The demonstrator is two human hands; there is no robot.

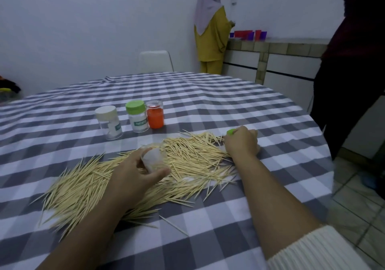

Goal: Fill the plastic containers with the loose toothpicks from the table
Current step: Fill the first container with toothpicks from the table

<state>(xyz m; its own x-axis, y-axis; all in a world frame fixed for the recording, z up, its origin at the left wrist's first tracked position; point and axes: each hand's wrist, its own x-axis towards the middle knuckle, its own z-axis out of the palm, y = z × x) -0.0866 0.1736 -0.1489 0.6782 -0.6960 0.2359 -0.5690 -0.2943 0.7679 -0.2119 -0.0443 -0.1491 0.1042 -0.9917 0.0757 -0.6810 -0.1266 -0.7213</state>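
A wide heap of loose toothpicks point(187, 161) lies across the checked tablecloth point(208, 103). My left hand point(135, 171) grips an open clear plastic container point(155, 157), tilted over the heap. My right hand point(241, 142) rests at the heap's right end, closed around a green lid point(230, 132) that peeks out by the thumb. Behind the heap stand three closed containers: one with a cream lid point(108, 121), one with a green lid point(137, 116), and an orange one with a clear cap point(155, 114).
A white chair point(156, 61) stands behind the round table. A person in yellow point(210, 36) stands at a tiled counter point(281, 46) with red and purple cups. Another person in dark clothes point(354, 61) stands close at the table's right edge.
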